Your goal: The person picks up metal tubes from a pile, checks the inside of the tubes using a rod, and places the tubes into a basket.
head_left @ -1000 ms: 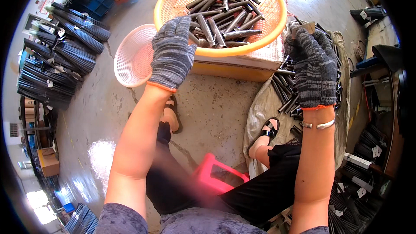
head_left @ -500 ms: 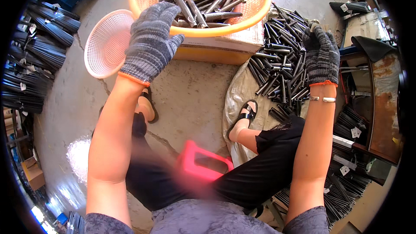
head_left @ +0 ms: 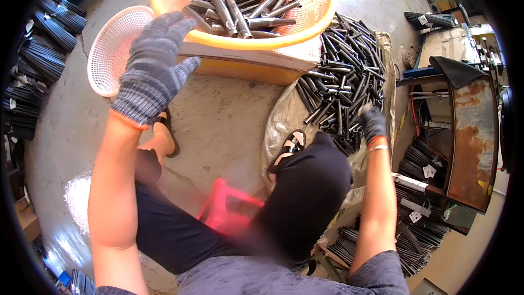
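Observation:
My left hand, in a grey striped knitted glove with an orange cuff, is raised beside the front left rim of an orange plastic basket. Its fingers are stretched out, the thumb stands apart, and nothing is in it. Dark metal tubes lie heaped in the basket. At the right, my right hand, gloved alike, is low at the near right side of a pile of short dark tubes. Its fingers look curled and partly turned from view; whatever they hold does not show.
The basket stands on a cardboard box. Left of it is a smaller pale pink basket. The pile lies on a pale sheet. A blurred pink-red object is between my legs. A rusty metal bench stands at right.
My right hand has gone down and inward to the pile's near edge. My left hand has shifted left and its fingers have spread away from the basket rim. The whole view has shifted slightly.

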The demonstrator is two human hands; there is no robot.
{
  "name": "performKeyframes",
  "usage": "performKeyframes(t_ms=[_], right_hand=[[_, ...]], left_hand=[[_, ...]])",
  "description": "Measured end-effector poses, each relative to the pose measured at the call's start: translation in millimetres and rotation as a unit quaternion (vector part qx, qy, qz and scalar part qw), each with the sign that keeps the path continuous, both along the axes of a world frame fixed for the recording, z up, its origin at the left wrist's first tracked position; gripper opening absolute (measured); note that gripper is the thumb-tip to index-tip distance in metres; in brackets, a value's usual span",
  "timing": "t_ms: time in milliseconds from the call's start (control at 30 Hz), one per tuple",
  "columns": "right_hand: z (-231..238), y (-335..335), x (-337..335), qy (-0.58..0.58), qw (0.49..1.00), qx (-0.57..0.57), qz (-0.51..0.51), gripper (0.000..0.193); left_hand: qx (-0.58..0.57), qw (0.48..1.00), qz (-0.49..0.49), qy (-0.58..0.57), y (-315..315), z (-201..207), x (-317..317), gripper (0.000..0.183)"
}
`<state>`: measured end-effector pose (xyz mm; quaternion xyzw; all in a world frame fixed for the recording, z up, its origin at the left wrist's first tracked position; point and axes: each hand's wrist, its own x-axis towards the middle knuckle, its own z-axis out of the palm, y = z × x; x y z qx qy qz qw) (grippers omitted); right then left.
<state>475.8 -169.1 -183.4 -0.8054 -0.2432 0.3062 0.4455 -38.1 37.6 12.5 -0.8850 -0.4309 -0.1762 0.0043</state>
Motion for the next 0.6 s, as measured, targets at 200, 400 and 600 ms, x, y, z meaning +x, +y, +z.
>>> performKeyframes(t_ms=[200,400,600], right_hand=[[-190,-155,73,-0.02,0.973,-0.213,-0.087,0.014],[-182,-73,27,0.015,0.967,-0.246,-0.07,0.024],[-239,-88,62,-0.43,0.848,-0.298,0.079,0.038]], left_hand=[[-0.047,0.998,-0.038,0.014,4,-26,-2,0.067],[-0.069,0.997,-0.014,0.03,-10,-2,0,0.068],[-0.092,0.994,-0.036,0.048,0,-12,17,0.072]])
